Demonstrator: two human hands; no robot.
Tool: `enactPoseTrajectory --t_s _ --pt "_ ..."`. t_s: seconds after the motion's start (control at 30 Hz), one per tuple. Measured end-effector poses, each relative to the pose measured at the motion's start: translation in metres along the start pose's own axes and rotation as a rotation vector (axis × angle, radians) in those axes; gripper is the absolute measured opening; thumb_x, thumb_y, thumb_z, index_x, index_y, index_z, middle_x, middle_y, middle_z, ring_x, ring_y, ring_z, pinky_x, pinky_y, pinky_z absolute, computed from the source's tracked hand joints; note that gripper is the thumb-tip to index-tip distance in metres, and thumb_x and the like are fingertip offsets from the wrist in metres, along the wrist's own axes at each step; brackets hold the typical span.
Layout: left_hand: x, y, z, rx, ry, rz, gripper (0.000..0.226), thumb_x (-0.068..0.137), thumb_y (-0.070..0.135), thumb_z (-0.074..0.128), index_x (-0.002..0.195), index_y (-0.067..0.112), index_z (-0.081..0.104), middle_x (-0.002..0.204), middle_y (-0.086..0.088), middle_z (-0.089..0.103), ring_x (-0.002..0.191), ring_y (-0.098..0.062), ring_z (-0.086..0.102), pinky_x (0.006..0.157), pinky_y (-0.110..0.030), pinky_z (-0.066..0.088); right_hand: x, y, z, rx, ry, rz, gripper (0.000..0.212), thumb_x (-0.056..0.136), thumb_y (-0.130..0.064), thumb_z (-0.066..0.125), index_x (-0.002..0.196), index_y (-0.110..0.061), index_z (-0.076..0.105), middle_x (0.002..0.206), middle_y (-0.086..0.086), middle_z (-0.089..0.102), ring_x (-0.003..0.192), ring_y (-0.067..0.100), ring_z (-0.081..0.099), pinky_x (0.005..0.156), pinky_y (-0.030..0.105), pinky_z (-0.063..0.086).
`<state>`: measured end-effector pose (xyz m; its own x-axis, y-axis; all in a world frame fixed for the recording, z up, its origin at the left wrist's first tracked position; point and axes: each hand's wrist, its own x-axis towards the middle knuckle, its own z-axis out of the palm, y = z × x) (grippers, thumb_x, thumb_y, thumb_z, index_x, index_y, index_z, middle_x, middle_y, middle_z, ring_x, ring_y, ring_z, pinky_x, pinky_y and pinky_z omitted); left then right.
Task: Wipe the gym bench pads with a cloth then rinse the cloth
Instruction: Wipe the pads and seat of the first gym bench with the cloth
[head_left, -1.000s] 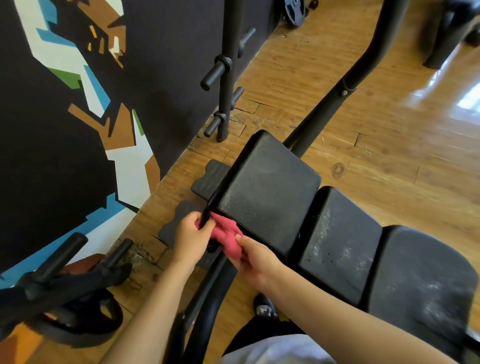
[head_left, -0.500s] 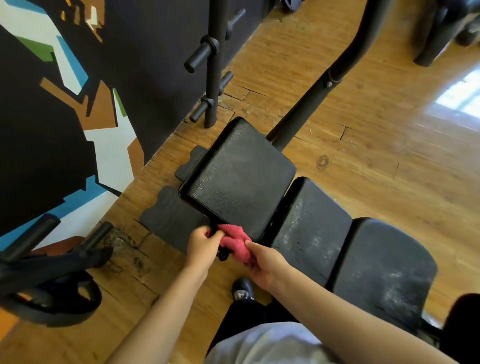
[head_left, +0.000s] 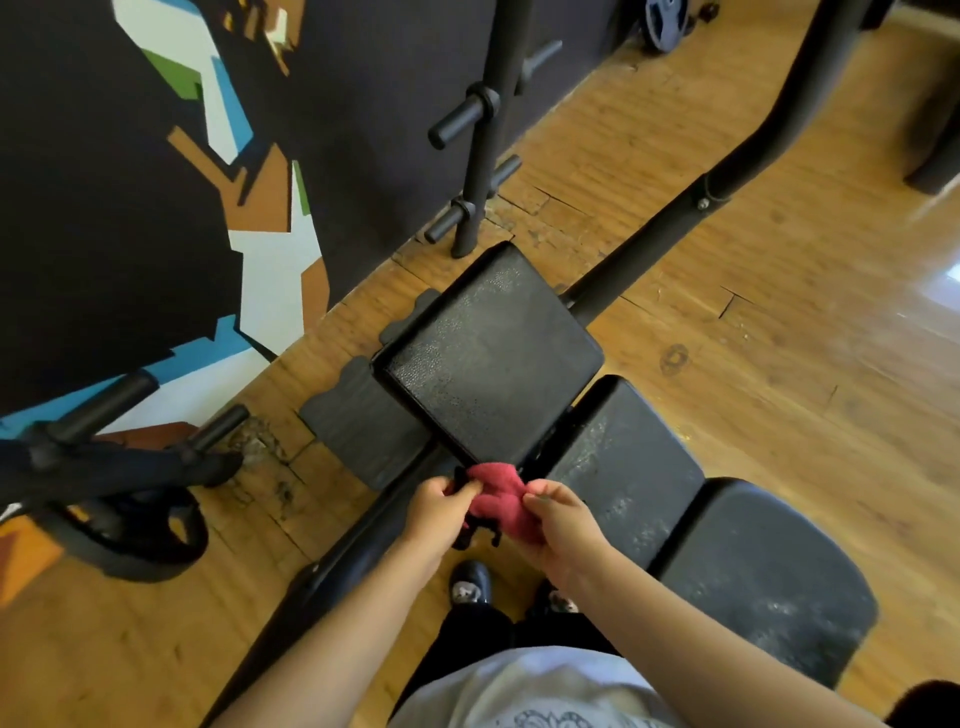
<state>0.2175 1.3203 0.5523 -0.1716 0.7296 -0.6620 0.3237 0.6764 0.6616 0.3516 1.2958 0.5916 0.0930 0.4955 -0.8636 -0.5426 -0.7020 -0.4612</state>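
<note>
1. Bunching the red cloth (head_left: 493, 496) between both hands looks like the step in hand. It is held in the air just off the near corner of the far-left pad (head_left: 491, 358), not pressed flat on any pad.
2. The left hand (head_left: 439, 512) pinches the cloth's left side with thumb and curled fingers. The right hand (head_left: 561, 519) grips its right side the same way. A dark strip (head_left: 478, 535) hangs below the cloth; what it is cannot be told.
3. The far-left pad looks dark and fairly even, so I judge it largely wiped. The middle pad (head_left: 623, 457) and the near-right pad (head_left: 763, 587) carry pale, dusty streaks, which suggests they are not yet done.
4. By that reading the wiping is early to midway. Rinsing has not begun, and no sink or water is in view.
5. The next move probably calls for turning a fresh face of the cloth outward and letting one hand take it alone. That hand would then carry it right onto the middle pad and press it flat.
6. Strokes there should overlap and reach into the gap between the pads, where grime could lodge.
7. The black frame bar (head_left: 322, 571) runs just below and left of the hands, and the hanging strip could snag on a pad edge.
</note>
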Motion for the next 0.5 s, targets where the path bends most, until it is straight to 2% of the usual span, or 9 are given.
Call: enactPoseTrajectory --t_s 0.07,0.13,0.2,0.23,0.3,0.37,0.43,0.5 --pt "-0.012 0.003 0.007 -0.08 -0.06 -0.011 0.017 0.087 0.025 0.069 0.086 0.008 0.068 0.082 -0.013 0.071 0.069 -0.023 0.064 0.064 -0.035 0.051 -0.005 -0.006 -0.009 -0.034 -0.039 -0.016 0.02 0.095 -0.003 0.047 0.081 -0.015 0.053 0.072 0.009 0.058 0.059 0.018 0.055 0.053 0.028 0.046" --pt "-0.023 0.013 0.015 -0.188 -0.143 0.024 0.022 0.085 0.026 0.072 0.097 0.007 0.07 0.089 -0.013 0.073 0.073 -0.023 0.066 0.073 -0.043 0.055 -0.007 -0.014 -0.019 -0.037 -0.134 0.004 0.002 0.094 -0.016 0.054 0.093 -0.014 0.052 0.072 0.008 0.06 0.053 0.017 0.056 0.05 0.025 0.044" --pt "-0.03 0.03 0.02 -0.245 -0.176 0.11 0.024 0.084 0.024 0.073 0.099 0.006 0.07 0.093 -0.011 0.073 0.08 -0.02 0.066 0.081 -0.042 0.053 -0.004 -0.028 -0.027 -0.002 -0.261 0.016 0.026 0.087 -0.025 0.062 0.105 -0.013 0.048 0.065 0.005 0.058 0.042 0.013 0.049 0.043 0.022 0.04" --pt "-0.031 0.039 0.021 -0.268 -0.175 0.156 0.018 0.086 0.019 0.071 0.099 0.006 0.069 0.094 -0.009 0.072 0.084 -0.018 0.065 0.083 -0.038 0.052 -0.004 -0.038 -0.027 -0.005 -0.31 0.002 0.035 0.081 -0.028 0.066 0.107 -0.013 0.048 0.067 0.004 0.059 0.042 0.012 0.046 0.042 0.021 0.039" --pt "-0.03 0.061 0.016 -0.272 -0.173 0.27 0.007 0.089 0.009 0.066 0.095 0.011 0.068 0.092 -0.005 0.071 0.086 -0.013 0.064 0.083 -0.03 0.049 -0.004 -0.061 -0.024 -0.085 -0.361 -0.035 0.035 0.08 -0.025 0.069 0.107 -0.011 0.052 0.082 0.008 0.063 0.054 0.013 0.054 0.047 0.023 0.048" --pt "-0.026 0.079 0.003 -0.211 -0.114 0.39 0.007 0.085 0.013 0.069 0.092 0.013 0.067 0.091 -0.002 0.071 0.087 -0.012 0.064 0.083 -0.03 0.049 -0.005 -0.085 -0.013 -0.204 -0.379 -0.099 0.024 0.084 -0.014 0.068 0.105 -0.014 0.056 0.096 0.008 0.065 0.069 0.012 0.065 0.055 0.024 0.054" --pt "-0.022 0.093 -0.015 -0.138 -0.012 0.464 0.018 0.079 0.024 0.071 0.092 0.012 0.069 0.092 -0.001 0.073 0.09 -0.015 0.068 0.084 -0.034 0.051 -0.003 -0.109 0.004 -0.335 -0.429 -0.231 0.028 0.084 -0.004 0.068 0.106 -0.015 0.057 0.098 0.005 0.064 0.073 0.009 0.068 0.058 0.021 0.056" --pt "-0.017 0.105 -0.035 -0.089 0.09 0.513 0.013 0.083 0.023 0.073 0.094 0.018 0.069 0.093 0.005 0.073 0.091 -0.009 0.068 0.083 -0.032 0.055 -0.004 -0.131 0.032 -0.517 -0.499 -0.415 0.032 0.084 -0.001 0.068 0.108 -0.017 0.055 0.094 0.004 0.064 0.07 0.007 0.067 0.058 0.02 0.056"
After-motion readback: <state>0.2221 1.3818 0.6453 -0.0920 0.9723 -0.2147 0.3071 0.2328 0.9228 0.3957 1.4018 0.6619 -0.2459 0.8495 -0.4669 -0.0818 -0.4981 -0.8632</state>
